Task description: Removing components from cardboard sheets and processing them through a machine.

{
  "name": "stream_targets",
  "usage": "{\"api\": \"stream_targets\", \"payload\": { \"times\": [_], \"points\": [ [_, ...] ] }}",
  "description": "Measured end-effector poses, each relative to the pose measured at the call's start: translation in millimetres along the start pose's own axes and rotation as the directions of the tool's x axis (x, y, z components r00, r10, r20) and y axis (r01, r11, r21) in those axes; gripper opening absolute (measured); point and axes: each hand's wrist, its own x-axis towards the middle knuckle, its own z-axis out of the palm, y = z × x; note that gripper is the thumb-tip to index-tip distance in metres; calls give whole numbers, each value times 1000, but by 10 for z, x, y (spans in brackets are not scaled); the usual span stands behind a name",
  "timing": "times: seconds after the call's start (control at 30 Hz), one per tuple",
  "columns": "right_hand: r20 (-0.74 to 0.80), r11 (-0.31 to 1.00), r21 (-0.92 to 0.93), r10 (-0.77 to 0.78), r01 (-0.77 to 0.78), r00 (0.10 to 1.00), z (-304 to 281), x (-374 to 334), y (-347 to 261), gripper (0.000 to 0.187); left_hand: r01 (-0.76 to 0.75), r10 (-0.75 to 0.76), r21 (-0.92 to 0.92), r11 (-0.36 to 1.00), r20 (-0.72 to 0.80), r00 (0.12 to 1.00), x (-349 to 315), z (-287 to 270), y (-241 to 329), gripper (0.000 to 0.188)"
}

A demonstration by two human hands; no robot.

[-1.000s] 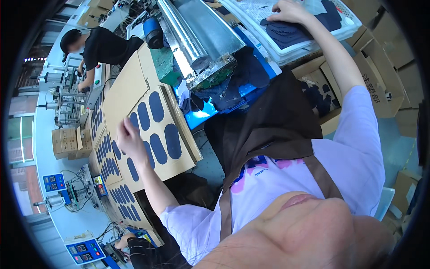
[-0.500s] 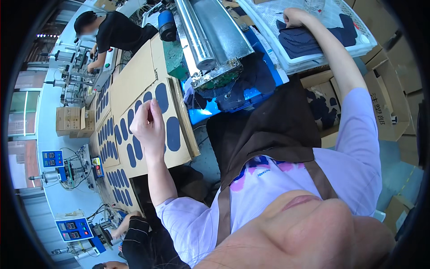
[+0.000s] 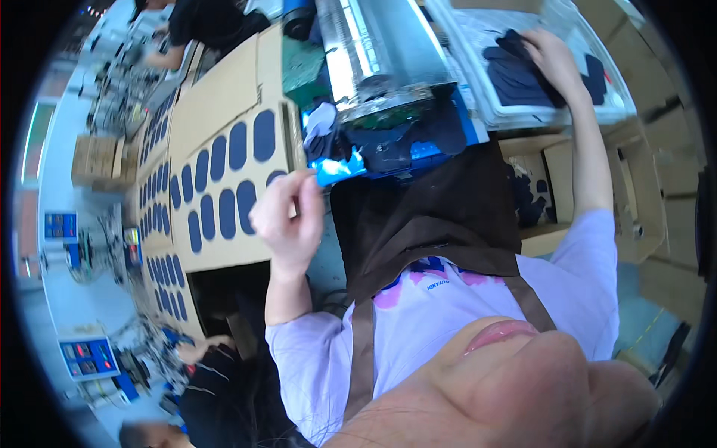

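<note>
My right hand [image 3: 554, 63] is at the white plastic basket [image 3: 523, 119] on the far right, its fingers closed on a dark fabric piece [image 3: 514, 46]. The piece is lifted and folded over a stack of similar dark pieces [image 3: 515, 81]. My left hand [image 3: 290, 220] is held up in front of me, to the left of the brown apron. Its thumb and fingers are curled together, and nothing shows between them. Beside it, dark oval pieces [image 3: 237, 151] lie in rows on a cardboard sheet [image 3: 216, 254].
A machine with a shiny metal roller [image 3: 366, 45] stands ahead, dark scraps [image 3: 388, 145] hanging at its near end. An open carton [image 3: 553, 239] with dark offcuts is below the basket. Two people [image 3: 209, 33] [image 3: 216, 396] work at the left, near blue control boxes [image 3: 88, 358].
My right hand has shifted along the stack and raised a dark piece from it. My left hand has moved right, off the cardboard's ovals. The whole view has also shifted.
</note>
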Motion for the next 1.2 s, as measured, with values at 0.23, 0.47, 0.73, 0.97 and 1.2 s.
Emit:
{"api": "stream_targets", "payload": {
  "times": [0.23, 0.47, 0.73, 0.97, 1.2],
  "points": [
    [-310, 597, 801, 493, -56, 813, -150, -1041, -901, 32, 26, -8, -421, 907, 44, 999, -497, 513, 252, 27],
    [307, -314, 910, 69, -271, 949, 70, -1740, -1826, 44, 147, -447, -981, 123, 78, 891, -555, 275, -32, 42],
    [443, -296, 800, -294, -521, 847, 88, -1513, -2692, 37, -101, -406, -924, -368, 62, 912, -656, -304, -371, 49],
    [436, -254, 794, -394, -552, 809, 134, -1399, -2926, 34, -191, -453, -895, -403, 14, 891, -983, -581, -483, 49],
    [430, -196, 817, -418, -542, 800, 85, -1368, -3141, 33, -239, -474, -882, -405, -22, 880, -1153, -670, -626, 48]
  ]
}}
